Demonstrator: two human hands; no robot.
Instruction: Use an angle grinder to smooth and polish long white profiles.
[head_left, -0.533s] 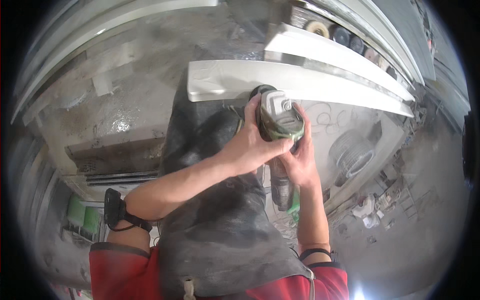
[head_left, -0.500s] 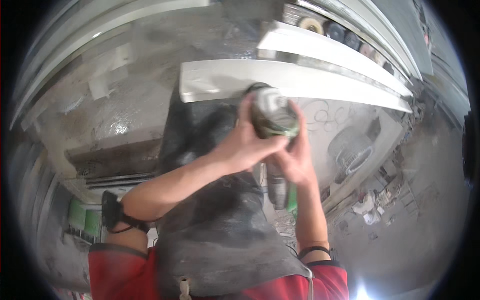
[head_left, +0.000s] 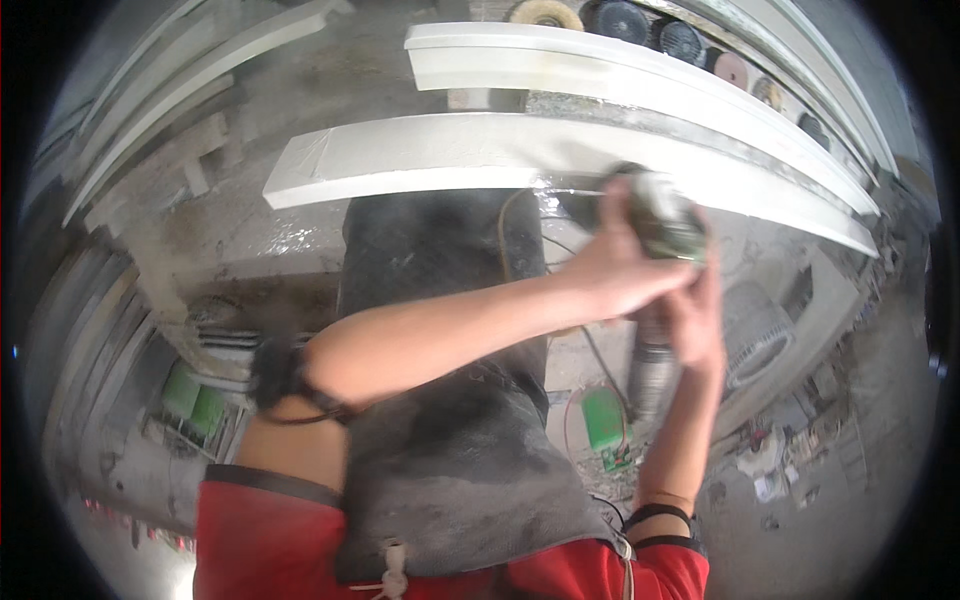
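My left hand and my right hand are both wrapped round an angle grinder, its upper end pale and metallic. The dark grip of the tool runs down past my right hand toward me. Motion blurs the hands and the tool. The tool's far end is over the front edge of the nearer long white strip, right of its middle; the hands hide where they meet. A dark cable curves down from near the tool. My left forearm reaches across a dark grey apron.
Behind lies a second white strip, with several round discs beyond it. A grey ribbed round object stands right of my hands. Below the tool is a green box. Rubble and scraps lie at right.
My hands and the grinder have moved right along the nearer strip. My left arm reaches farther across. The view has shifted too, showing more of both strips and the green box.
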